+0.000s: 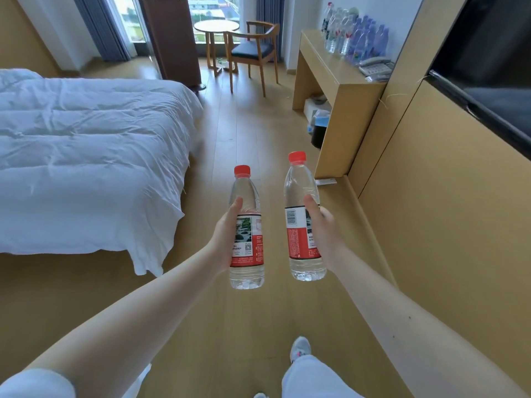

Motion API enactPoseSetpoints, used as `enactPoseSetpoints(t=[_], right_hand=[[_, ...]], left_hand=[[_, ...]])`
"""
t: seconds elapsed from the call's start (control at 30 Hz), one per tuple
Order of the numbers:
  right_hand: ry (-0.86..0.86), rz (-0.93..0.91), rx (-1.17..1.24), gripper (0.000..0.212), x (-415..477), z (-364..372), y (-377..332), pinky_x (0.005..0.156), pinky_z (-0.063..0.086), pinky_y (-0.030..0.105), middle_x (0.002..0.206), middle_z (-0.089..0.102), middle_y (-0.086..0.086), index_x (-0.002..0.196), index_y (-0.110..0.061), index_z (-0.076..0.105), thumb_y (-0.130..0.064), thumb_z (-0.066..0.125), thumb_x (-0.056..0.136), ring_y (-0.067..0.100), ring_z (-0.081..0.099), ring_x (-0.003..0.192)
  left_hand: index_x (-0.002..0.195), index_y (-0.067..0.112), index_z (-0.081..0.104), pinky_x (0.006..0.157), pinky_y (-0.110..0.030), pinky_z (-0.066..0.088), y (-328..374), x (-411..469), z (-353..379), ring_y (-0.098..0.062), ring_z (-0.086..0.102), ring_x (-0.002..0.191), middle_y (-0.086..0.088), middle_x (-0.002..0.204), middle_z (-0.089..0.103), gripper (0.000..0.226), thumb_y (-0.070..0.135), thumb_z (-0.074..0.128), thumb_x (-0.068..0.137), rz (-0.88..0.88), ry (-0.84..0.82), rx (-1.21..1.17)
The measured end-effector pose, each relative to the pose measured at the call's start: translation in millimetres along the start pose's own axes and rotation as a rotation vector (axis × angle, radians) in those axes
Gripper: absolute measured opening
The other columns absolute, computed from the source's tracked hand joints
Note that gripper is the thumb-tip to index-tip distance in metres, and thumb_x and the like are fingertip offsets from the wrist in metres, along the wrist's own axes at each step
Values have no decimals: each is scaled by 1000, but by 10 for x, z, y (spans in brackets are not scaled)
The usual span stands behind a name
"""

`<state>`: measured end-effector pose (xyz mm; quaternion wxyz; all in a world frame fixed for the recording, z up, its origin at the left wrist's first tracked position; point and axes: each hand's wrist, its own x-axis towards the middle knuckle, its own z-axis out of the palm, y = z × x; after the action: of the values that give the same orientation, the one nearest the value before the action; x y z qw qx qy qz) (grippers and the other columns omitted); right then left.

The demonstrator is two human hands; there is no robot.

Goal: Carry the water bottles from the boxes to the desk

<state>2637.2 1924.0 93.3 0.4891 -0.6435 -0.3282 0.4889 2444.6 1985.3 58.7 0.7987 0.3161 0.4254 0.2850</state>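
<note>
Each of my hands holds one clear water bottle with a red cap and a red-and-white label, upright, out in front of me over the wooden floor. My left hand [227, 239] grips the left bottle [247, 271] around its label. My right hand [323, 231] grips the right bottle [298, 179] the same way, a little higher. The wooden desk [324, 64] stands ahead on the right against the wall. Several water bottles [353, 35], clear ones and blue ones, stand grouped at its back. No boxes are in view.
A bed with a white duvet [86, 156] fills the left side. A wooden chair [253, 53] and a round table [217, 27] stand by the window ahead. A phone [376, 67] lies on the desk; a dark bin [319, 133] sits under it. A wall-mounted TV [488, 67] hangs at right.
</note>
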Motion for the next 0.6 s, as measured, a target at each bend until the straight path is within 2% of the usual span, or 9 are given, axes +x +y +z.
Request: enactPoseSetpoints(t=[0.13,0.23,0.3,0.37,0.5,0.6], right_hand=[[-37,13,-22,58,445,119,-24,63,46,31,72,56,5,91,-10,51,-67,56,83,22,56,68],[-80,27,-20,58,838,215,-81,60,45,29,69,57,3,89,-9,50,-66,55,84,19,56,64],[-111,47,-14,68,1096,254,-150,61,46,29,72,59,5,95,-7,54,-73,56,77,21,58,66],[-143,56,-14,81,1363,259,-251,64,49,32,76,62,7,102,-2,56,-76,57,69,23,61,69],[-150,42,-14,107,1931,204,-541,78,55,46,87,66,14,111,6,55,-84,56,52,29,65,78],[-143,31,17,110,2346,120,-749,79,55,45,88,65,15,112,7,55,-84,55,50,30,65,79]], left_hand=[[128,7,55,91,-51,50,76,263,-143,-39,61,96,-27,118,60,96,73,71,61,-1,86,11],[125,5,56,97,-57,45,185,507,-232,-44,61,97,-29,115,62,89,72,68,67,32,186,109],[127,7,55,97,-59,46,330,684,-220,-47,61,103,-28,118,62,91,72,69,65,27,238,124],[127,9,55,93,-55,49,523,870,-179,-42,64,97,-26,115,64,91,72,69,63,26,274,134],[130,7,52,86,-51,53,975,1302,-22,-38,64,92,-27,117,63,98,73,69,60,46,270,157],[129,4,52,83,-48,54,1271,1649,105,-36,65,87,-25,107,65,97,72,69,62,64,287,159]])
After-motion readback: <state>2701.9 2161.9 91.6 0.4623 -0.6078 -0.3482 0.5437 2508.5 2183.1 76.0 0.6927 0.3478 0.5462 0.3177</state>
